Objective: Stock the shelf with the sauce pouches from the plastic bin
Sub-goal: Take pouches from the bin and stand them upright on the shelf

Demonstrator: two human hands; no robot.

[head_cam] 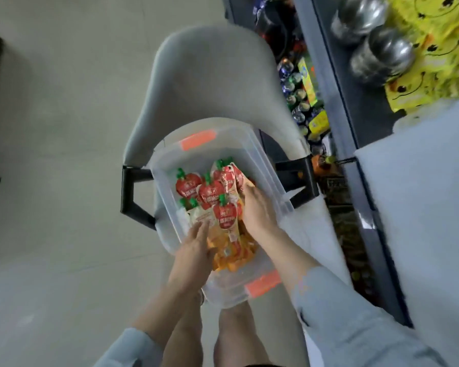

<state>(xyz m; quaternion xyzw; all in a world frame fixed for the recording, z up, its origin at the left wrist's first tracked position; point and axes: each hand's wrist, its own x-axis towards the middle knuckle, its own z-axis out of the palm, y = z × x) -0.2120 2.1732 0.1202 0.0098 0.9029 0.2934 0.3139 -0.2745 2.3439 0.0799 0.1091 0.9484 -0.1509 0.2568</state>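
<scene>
A clear plastic bin [170,165] with orange latches rests on a grey chair in front of me. Inside lie several red tomato-shaped sauce pouches [210,193] with green caps, on top of orange pouches [228,256] near the front. My left hand [196,247] lies flat on the pouches at the bin's near left, fingers together and extended. My right hand [257,207] reaches into the right side, fingers curled around the edge of the red pouches there. The shelf [329,83] runs along the right.
The grey chair [210,75] with black armrests holds the bin. The dark shelf unit at right carries drink bottles, yellow packages and metal pots. A pale floor spreads to the left. My legs show below the bin.
</scene>
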